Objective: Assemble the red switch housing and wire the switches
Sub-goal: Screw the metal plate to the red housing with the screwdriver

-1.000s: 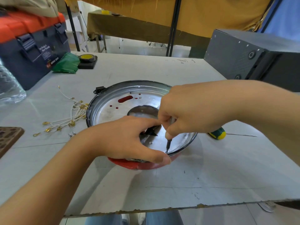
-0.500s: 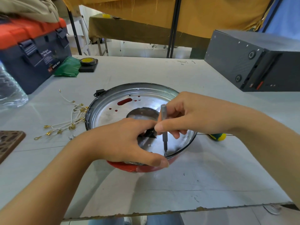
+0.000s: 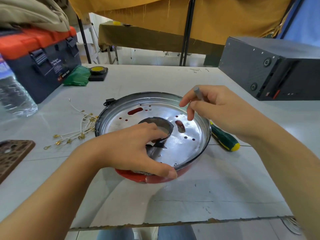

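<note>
Red housing [image 3: 152, 178] sits mid-counter [image 3: 216, 196], metal plate [image 3: 183, 141] seated in it, one screw [image 3: 175, 164] visible at the near rim. Left hand [image 3: 131, 149] grips the near edge, thumb over the rim, fingers curled by the centre hole. Right hand [image 3: 220, 108] is raised above the plate, pinching a grey driver bit [image 3: 197, 93].

Risks: bit is small and held loosely, so likely to drop into the plate or slip off the screw head; plate could shift if the left grip eases.

Around: wires with gold terminals [image 3: 76, 134] left of the housing, green screwdriver [image 3: 224, 138] just right, toolbox [image 3: 39, 58] and bottle [image 3: 13, 94] far left, black box [image 3: 270, 68] far right. Nothing blocks the plate.
</note>
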Tool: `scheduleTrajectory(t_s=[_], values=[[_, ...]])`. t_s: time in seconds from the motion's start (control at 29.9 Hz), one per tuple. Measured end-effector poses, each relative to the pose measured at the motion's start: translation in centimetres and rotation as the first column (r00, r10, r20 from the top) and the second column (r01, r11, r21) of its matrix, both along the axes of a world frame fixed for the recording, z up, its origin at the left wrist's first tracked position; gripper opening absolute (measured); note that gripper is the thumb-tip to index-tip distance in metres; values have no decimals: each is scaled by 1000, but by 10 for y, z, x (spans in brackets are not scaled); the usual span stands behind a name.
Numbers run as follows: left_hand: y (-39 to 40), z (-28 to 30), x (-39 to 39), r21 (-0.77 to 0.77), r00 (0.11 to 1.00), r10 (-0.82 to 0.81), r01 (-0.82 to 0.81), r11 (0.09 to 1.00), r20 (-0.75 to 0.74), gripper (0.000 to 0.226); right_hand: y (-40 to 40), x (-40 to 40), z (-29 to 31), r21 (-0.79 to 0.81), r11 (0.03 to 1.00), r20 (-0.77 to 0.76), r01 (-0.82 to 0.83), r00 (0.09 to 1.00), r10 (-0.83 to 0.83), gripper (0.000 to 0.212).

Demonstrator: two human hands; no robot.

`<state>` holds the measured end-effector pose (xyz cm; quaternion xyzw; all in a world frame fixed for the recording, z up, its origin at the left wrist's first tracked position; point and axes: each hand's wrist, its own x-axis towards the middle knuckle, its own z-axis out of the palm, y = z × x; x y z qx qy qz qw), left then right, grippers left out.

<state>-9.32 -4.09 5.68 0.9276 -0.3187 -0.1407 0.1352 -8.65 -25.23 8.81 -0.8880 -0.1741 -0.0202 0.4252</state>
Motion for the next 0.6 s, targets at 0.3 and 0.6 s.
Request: scheduleTrajectory(t_s=[0.3,0.6], values=[[18,4,1,12,1000,-22,23,1000,-16,97,-10,19,-27,-307,914,175,264,960,-219,27],[77,-11,-9,-666,829,510,-248,703,230,8,-6,27,-48,-305,846,176,438,899,-402,48]])
